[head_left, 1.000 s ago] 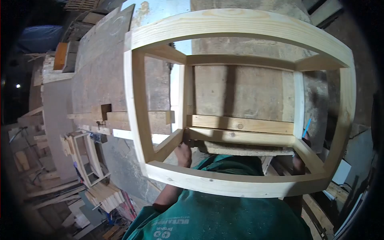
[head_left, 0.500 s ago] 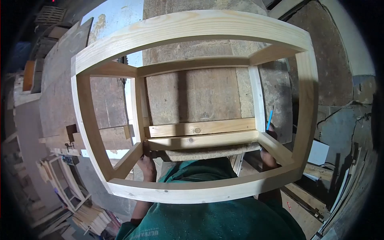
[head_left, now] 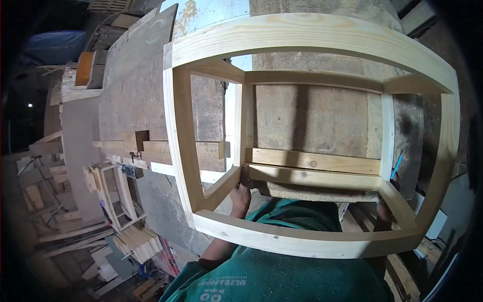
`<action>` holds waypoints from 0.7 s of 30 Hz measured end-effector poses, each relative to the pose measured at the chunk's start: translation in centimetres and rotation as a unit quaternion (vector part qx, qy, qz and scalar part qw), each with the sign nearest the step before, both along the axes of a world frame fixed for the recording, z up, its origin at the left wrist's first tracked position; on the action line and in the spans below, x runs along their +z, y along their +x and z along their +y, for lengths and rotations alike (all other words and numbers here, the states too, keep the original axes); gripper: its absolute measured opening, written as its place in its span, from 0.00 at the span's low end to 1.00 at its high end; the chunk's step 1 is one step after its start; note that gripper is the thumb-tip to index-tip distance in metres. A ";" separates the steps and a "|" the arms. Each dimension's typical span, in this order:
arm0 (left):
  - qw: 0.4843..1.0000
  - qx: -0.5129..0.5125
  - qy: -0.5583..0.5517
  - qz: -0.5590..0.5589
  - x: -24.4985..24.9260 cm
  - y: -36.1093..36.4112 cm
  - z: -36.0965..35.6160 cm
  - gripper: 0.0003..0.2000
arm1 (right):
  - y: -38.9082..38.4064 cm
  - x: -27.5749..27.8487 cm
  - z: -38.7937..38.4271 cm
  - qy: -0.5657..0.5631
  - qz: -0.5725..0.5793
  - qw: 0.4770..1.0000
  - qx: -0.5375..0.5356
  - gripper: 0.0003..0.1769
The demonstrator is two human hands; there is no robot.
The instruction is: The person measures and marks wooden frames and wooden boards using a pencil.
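Note:
A box-shaped frame of pale wooden bars (head_left: pixel 312 35) stands on the workbench, its open top facing me. My left hand (head_left: pixel 241 196) is closed around the lower left corner of the frame, thumb up against the wood. At the lower right corner my right hand (head_left: pixel 384 211) grips the frame, partly hidden behind a slanting bar. A thin blue pencil or pen (head_left: pixel 397 165) sticks up from the fingers of that hand. A loose-looking wooden strip (head_left: pixel 314 160) lies along the frame's near lower bar.
The worn workbench (head_left: pixel 131 100) extends left and away. Wooden blocks and a batten (head_left: pixel 136 142) lie on it, left of the frame. On the floor at lower left are a small wooden frame (head_left: pixel 115 196) and stacked slats (head_left: pixel 138 241). A white board (head_left: pixel 436 224) is at lower right.
My view has turned left, so the frame, bench and both hands appear farther right. More of the left side of the workshop shows. Both hands keep their grip.

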State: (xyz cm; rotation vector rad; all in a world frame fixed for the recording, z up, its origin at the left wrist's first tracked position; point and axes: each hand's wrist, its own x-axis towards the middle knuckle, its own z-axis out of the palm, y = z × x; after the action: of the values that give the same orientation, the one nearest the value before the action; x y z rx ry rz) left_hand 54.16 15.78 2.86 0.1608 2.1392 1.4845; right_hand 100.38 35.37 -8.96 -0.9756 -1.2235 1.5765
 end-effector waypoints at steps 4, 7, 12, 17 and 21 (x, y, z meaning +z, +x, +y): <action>1.000 0.012 0.007 0.010 -0.1 0.3 0.1 0.20 | 3.1 -3.3 0.5 -0.200 -0.280 0.932 -0.110 0.28; 1.000 0.024 0.018 0.007 -0.1 0.3 0.2 0.19 | 3.8 -3.9 0.1 -0.030 -0.321 0.942 -0.090 0.29; 1.000 0.004 0.020 0.008 -1.3 0.0 -0.5 0.18 | 6.5 -8.7 -0.9 -0.008 -0.277 0.933 -0.229 0.28; 1.000 -0.021 -0.015 0.000 -1.4 -0.4 -1.2 0.18 | 11.4 -8.4 -0.4 -0.158 0.141 0.968 -0.135 0.25; 0.999 -0.025 -0.030 -0.011 -0.8 -0.3 -1.1 0.19 | 10.5 -7.6 -1.2 -0.166 0.182 0.967 -0.073 0.25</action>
State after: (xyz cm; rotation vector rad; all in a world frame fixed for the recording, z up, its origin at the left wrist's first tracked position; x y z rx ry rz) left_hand 53.86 14.70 2.09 0.1742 2.1441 1.3856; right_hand 110.91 34.22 -16.59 -0.9049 -0.6345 1.7788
